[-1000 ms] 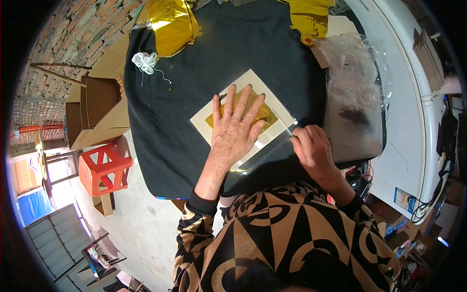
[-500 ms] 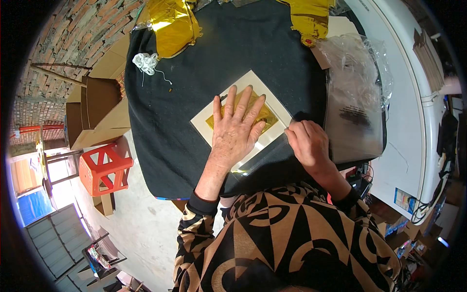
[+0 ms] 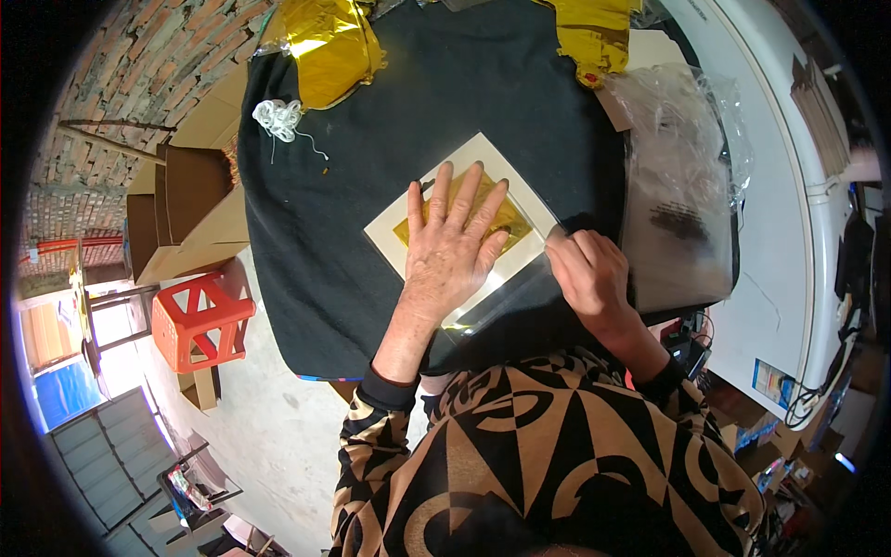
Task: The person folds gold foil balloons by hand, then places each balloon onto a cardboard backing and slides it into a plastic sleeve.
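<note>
A square white card lies turned cornerwise on the black cloth, with a folded gold foil piece on its middle. Clear plastic film shows along the card's lower right side, like a transparent sleeve around it. My left hand rests flat over the foil, fingers spread, hiding much of it. At the card's right corner my right hand is closed, thumb and fingers pinching the edge of the clear sleeve.
Gold foil balloons lie at the table's far edge. White string sits at far left, and a stack of clear plastic bags on the right. A red stool and cardboard boxes stand left of the black-covered table.
My right hand has shifted very slightly at the sleeve's edge. My left hand stays flat on the foil.
</note>
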`<state>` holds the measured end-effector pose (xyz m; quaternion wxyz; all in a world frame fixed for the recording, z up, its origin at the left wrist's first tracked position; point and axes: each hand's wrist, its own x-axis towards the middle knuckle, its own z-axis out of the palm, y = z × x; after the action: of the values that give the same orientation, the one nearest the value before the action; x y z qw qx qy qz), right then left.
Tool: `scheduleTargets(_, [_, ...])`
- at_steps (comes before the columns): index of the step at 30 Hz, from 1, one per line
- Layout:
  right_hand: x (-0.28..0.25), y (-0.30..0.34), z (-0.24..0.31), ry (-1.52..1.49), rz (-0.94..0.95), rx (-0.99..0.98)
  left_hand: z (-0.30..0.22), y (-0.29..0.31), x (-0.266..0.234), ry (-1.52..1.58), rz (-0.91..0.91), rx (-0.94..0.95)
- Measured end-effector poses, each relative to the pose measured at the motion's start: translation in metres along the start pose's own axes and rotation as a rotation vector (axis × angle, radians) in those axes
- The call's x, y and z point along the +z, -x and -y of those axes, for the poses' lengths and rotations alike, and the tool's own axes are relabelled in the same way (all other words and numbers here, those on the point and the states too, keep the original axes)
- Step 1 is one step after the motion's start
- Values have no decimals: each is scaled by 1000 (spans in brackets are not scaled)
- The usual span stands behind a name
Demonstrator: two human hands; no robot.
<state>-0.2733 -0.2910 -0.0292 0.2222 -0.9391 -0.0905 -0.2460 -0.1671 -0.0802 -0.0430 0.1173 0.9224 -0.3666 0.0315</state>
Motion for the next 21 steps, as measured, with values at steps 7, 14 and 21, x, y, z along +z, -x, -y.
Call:
scheduleTargets(7, [3,-4,1,8,17,43,0,0,0,15,-11,6])
scheduleTargets(14, [14,-7,1,21,-23,118,1,1,4,29,-51,16])
scheduleTargets(21, [22,-7,-1,71,-32,154,2,2,3,32,-73,38])
